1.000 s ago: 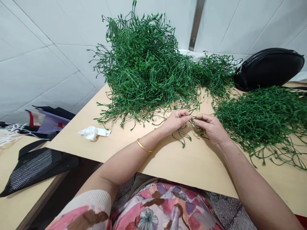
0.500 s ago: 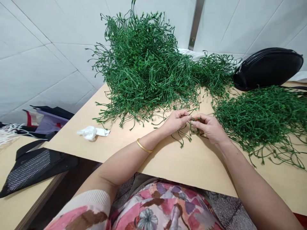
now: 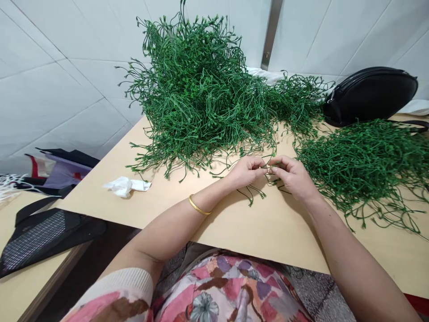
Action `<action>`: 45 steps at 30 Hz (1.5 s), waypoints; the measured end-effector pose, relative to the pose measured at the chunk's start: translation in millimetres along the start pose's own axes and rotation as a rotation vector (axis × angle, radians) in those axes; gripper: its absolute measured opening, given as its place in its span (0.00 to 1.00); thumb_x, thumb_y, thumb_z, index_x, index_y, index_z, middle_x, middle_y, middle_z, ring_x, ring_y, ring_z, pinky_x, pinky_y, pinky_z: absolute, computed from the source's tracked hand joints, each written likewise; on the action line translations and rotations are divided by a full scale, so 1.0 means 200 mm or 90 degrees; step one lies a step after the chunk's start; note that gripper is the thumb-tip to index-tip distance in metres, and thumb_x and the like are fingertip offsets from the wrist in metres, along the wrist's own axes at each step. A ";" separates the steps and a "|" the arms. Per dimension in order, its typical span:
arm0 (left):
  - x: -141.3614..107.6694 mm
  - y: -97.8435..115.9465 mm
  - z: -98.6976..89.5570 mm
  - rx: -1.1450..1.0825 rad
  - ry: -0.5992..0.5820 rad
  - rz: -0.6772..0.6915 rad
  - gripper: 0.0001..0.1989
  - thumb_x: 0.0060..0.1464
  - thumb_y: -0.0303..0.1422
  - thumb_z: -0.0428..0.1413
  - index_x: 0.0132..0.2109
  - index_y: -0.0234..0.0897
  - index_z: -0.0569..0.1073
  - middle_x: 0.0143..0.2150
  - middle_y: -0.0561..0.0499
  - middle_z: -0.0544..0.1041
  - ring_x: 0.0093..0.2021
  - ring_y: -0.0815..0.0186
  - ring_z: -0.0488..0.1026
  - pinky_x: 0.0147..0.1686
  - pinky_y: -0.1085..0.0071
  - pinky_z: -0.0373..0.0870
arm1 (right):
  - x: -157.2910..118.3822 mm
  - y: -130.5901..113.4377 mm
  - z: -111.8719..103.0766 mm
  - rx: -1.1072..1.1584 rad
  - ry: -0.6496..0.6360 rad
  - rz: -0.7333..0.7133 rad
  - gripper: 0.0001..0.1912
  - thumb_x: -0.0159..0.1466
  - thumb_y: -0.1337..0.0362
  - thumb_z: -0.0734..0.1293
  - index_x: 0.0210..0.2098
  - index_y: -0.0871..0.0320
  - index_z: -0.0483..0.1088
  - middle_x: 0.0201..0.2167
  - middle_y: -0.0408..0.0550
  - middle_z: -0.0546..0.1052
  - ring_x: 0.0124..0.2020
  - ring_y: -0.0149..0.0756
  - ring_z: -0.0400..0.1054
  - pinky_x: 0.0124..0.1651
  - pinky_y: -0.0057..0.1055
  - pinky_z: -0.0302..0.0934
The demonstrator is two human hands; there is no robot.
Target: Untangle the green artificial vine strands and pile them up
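Observation:
My left hand (image 3: 246, 171) pinches thin green stems near the middle of the table, fingertips almost touching those of my right hand. My right hand (image 3: 295, 176) also has its thumb and fingers closed on green stems. Several loose stems (image 3: 250, 195) hang or lie below my left hand. Behind my hands rises a big tangled heap of green stems (image 3: 201, 98) with small budded tips. A lower, flatter pile of similar stems (image 3: 368, 161) spreads to the right of my right hand.
A black bag (image 3: 372, 96) stands at the back right by the tiled wall. Crumpled white tissue (image 3: 125, 186) lies at the left of the light wood table (image 3: 161, 201). A black mesh bag (image 3: 40, 232) rests on another surface at far left.
The fingers of both hands have shifted slightly, and the fingertips of my right hand are drawn closer together. The whole view has moved a little.

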State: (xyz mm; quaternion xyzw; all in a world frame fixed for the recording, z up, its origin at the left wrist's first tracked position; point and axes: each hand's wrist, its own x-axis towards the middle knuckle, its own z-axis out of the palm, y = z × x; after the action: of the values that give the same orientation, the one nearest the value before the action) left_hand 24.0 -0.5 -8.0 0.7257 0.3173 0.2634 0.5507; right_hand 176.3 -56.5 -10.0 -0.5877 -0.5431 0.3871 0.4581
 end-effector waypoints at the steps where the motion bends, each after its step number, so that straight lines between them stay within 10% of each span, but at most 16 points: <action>1: 0.00 -0.01 -0.01 0.002 0.000 0.002 0.11 0.48 0.35 0.54 0.23 0.33 0.65 0.17 0.59 0.54 0.21 0.76 0.49 0.23 0.74 0.44 | 0.00 0.00 -0.01 -0.047 -0.032 0.001 0.08 0.55 0.63 0.63 0.34 0.58 0.69 0.25 0.43 0.71 0.27 0.31 0.63 0.31 0.29 0.56; 10: 0.04 -0.08 -0.01 0.274 -0.012 0.082 0.09 0.49 0.30 0.48 0.22 0.35 0.64 0.20 0.56 0.60 0.25 0.72 0.56 0.26 0.73 0.48 | -0.03 -0.05 -0.04 -0.566 -0.133 -0.084 0.14 0.63 0.62 0.57 0.22 0.57 0.63 0.20 0.46 0.68 0.24 0.32 0.56 0.29 0.30 0.44; 16: 0.10 -0.09 -0.05 0.391 0.103 0.025 0.07 0.46 0.26 0.48 0.24 0.36 0.67 0.21 0.54 0.64 0.25 0.69 0.58 0.28 0.71 0.50 | -0.18 -0.24 -0.10 -0.422 -0.320 -0.147 0.14 0.64 0.62 0.57 0.25 0.58 0.65 0.20 0.44 0.68 0.23 0.30 0.59 0.29 0.27 0.50; 19: 0.12 -0.11 -0.09 0.283 0.118 0.014 0.05 0.46 0.27 0.51 0.24 0.35 0.68 0.21 0.55 0.64 0.25 0.71 0.58 0.28 0.72 0.51 | -0.25 -0.34 -0.19 -0.368 -0.128 -0.193 0.14 0.65 0.57 0.57 0.30 0.58 0.69 0.22 0.44 0.69 0.23 0.30 0.60 0.28 0.27 0.52; 24: 0.08 -0.09 -0.12 -0.066 0.111 0.001 0.12 0.50 0.33 0.53 0.23 0.35 0.60 0.17 0.59 0.54 0.19 0.76 0.50 0.23 0.75 0.47 | -0.17 -0.31 -0.46 -0.828 0.364 -0.068 0.15 0.63 0.57 0.57 0.34 0.57 0.72 0.21 0.49 0.64 0.33 0.47 0.64 0.35 0.43 0.51; 29: 0.07 -0.07 -0.13 -0.290 0.099 -0.034 0.10 0.49 0.27 0.54 0.24 0.34 0.61 0.17 0.59 0.58 0.17 0.79 0.53 0.21 0.78 0.48 | -0.08 -0.20 -0.63 -0.917 0.381 -0.036 0.16 0.61 0.56 0.61 0.40 0.61 0.69 0.44 0.70 0.66 0.54 0.75 0.52 0.44 0.61 0.50; 32: 0.08 -0.07 -0.15 -0.336 0.094 -0.070 0.07 0.46 0.23 0.55 0.26 0.33 0.63 0.17 0.58 0.63 0.17 0.79 0.57 0.21 0.80 0.50 | -0.07 -0.20 -0.50 -0.860 0.359 -0.120 0.18 0.62 0.56 0.59 0.43 0.63 0.69 0.47 0.71 0.67 0.54 0.72 0.55 0.45 0.62 0.51; 37: 0.07 -0.08 -0.14 -0.347 0.078 -0.085 0.06 0.49 0.22 0.53 0.27 0.32 0.63 0.17 0.55 0.67 0.17 0.78 0.60 0.21 0.80 0.52 | 0.00 -0.17 -0.13 -0.478 0.085 -0.274 0.13 0.62 0.59 0.60 0.37 0.57 0.73 0.37 0.54 0.76 0.41 0.44 0.68 0.44 0.43 0.61; 45: 0.04 -0.05 -0.07 -0.287 0.044 -0.076 0.10 0.52 0.25 0.53 0.24 0.33 0.62 0.14 0.58 0.61 0.16 0.79 0.54 0.19 0.79 0.45 | 0.07 -0.05 0.05 -0.275 0.010 -0.172 0.11 0.60 0.59 0.62 0.31 0.58 0.72 0.32 0.49 0.75 0.36 0.39 0.66 0.40 0.35 0.59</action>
State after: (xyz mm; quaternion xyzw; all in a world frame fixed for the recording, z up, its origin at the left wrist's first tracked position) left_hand 17.6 15.7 -14.1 0.5546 0.3113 0.3194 0.7025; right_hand 165.8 -41.6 -1.7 -0.5969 -0.6832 0.1931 0.3738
